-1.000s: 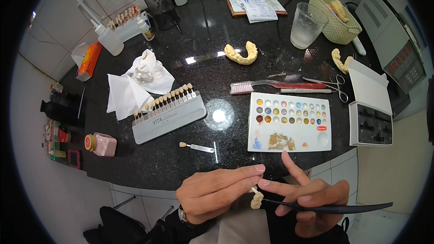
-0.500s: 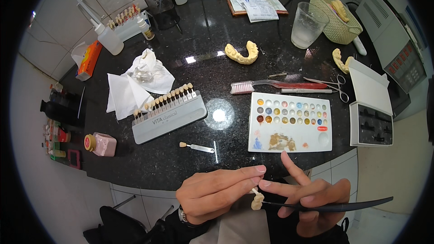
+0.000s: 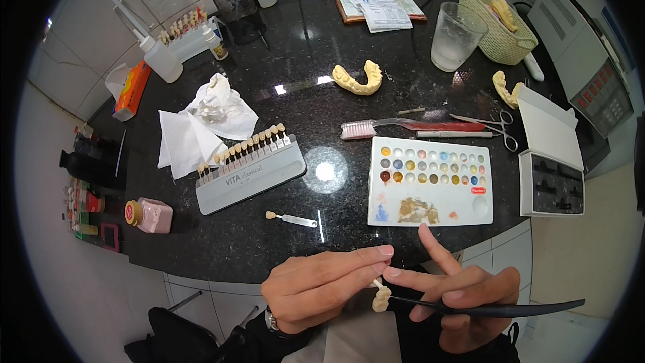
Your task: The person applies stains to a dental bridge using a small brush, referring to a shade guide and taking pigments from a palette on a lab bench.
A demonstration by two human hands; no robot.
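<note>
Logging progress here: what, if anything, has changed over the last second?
Nothing visibly moved or was let go. The left hand still holds the pale stick bearing the tooth-coloured piece; the right hand still holds the black-handled tool.

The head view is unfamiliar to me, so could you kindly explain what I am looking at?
There is no machine: a person works bare-handed, seen from a wide fisheye camera on their head. The left hand holds a pale stick with a cream tooth-like piece at its end; the right hand holds a black-handled tool, its tip at the piece. On the dark counter lie a paint palette, a grey holder of tooth-coloured samples, a loose sample tab and a horseshoe-shaped model.
</note>
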